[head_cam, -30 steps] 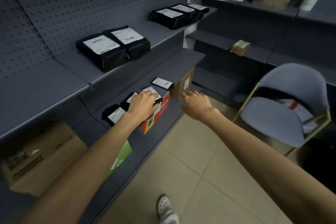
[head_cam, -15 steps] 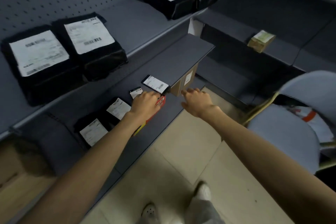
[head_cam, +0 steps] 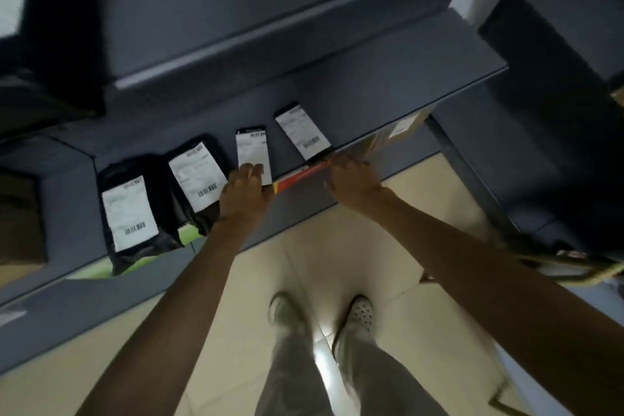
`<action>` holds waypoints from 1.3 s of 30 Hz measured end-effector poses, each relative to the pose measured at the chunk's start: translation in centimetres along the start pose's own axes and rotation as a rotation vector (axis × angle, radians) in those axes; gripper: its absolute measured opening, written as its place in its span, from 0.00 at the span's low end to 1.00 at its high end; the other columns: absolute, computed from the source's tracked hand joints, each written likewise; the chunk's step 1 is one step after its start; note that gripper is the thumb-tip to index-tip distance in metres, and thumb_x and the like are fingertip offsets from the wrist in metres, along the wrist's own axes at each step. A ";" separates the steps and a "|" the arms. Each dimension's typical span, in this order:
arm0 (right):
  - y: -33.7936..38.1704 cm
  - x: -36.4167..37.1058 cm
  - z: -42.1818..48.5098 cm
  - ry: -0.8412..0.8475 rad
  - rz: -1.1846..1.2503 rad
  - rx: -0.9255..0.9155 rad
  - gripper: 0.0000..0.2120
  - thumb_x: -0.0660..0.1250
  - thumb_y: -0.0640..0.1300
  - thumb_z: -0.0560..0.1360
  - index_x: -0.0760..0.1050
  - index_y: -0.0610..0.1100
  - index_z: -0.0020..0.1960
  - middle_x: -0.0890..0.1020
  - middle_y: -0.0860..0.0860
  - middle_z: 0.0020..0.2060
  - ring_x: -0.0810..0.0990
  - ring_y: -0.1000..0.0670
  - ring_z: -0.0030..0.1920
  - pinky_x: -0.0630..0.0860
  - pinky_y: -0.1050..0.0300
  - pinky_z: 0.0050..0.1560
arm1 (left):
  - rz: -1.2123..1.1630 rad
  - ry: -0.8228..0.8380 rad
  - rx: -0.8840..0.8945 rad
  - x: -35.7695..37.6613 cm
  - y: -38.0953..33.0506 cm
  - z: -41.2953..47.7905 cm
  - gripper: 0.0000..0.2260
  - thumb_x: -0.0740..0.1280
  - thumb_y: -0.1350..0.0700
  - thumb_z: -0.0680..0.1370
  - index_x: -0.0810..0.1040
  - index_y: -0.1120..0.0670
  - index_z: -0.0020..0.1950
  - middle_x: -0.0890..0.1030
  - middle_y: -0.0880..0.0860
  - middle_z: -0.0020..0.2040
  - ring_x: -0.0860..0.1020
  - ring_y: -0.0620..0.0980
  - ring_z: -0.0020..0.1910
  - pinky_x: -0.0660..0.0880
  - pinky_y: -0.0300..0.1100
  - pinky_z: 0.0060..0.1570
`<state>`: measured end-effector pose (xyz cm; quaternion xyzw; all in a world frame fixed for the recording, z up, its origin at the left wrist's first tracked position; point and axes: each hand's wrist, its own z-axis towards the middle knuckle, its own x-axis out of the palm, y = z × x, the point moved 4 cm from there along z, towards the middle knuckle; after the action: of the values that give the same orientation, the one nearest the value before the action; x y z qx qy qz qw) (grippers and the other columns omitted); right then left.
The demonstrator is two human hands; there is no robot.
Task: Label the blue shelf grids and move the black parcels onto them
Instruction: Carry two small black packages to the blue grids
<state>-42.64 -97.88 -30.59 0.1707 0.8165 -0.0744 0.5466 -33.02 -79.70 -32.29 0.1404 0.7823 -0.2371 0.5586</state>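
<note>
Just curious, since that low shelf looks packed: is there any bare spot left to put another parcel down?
Yes. The low shelf is bare to the right of the rightmost parcel, out to its end. The shelf above also shows a bare stretch. It is crowded on the left: four labelled parcels lie in a row, with the left hand on the third parcel.

We see white labels with barcodes on the black parcels. The print is too blurred to read. The red box shows no legible text either.
</note>
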 end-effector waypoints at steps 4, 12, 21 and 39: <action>-0.6 3.1 5.8 0.012 0.054 -0.021 0.31 0.62 0.53 0.79 0.58 0.37 0.74 0.67 0.39 0.70 0.71 0.39 0.68 0.73 0.45 0.61 | -0.121 0.012 -0.139 4.0 2.1 2.8 0.31 0.66 0.47 0.78 0.60 0.57 0.77 0.60 0.59 0.76 0.61 0.61 0.73 0.70 0.58 0.62; -1.3 7.8 13.8 0.024 0.216 0.096 0.46 0.66 0.59 0.75 0.47 0.34 0.78 0.54 0.38 0.76 0.54 0.38 0.76 0.61 0.42 0.71 | -0.242 0.026 -0.305 9.2 4.1 7.4 0.46 0.72 0.45 0.74 0.47 0.62 0.79 0.51 0.63 0.77 0.52 0.64 0.76 0.67 0.62 0.68; -1.1 8.7 16.1 -0.079 0.289 0.167 0.50 0.75 0.58 0.67 0.53 0.35 0.76 0.62 0.40 0.69 0.63 0.39 0.69 0.69 0.43 0.65 | -0.443 -0.064 -0.474 10.4 3.7 8.5 0.50 0.77 0.51 0.69 0.48 0.63 0.78 0.61 0.63 0.71 0.60 0.63 0.70 0.66 0.58 0.68; -2.9 3.9 0.2 -0.032 0.323 -0.089 0.45 0.79 0.53 0.64 0.60 0.38 0.71 0.65 0.42 0.68 0.65 0.41 0.69 0.72 0.47 0.58 | -0.496 -0.364 -0.515 6.5 -2.1 -8.1 0.47 0.77 0.56 0.68 0.52 0.61 0.79 0.62 0.62 0.71 0.63 0.63 0.70 0.67 0.55 0.66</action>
<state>-44.88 -99.85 -34.43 0.2741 0.7722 0.0479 0.5713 -42.77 -77.50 -35.80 -0.2416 0.7146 -0.1818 0.6308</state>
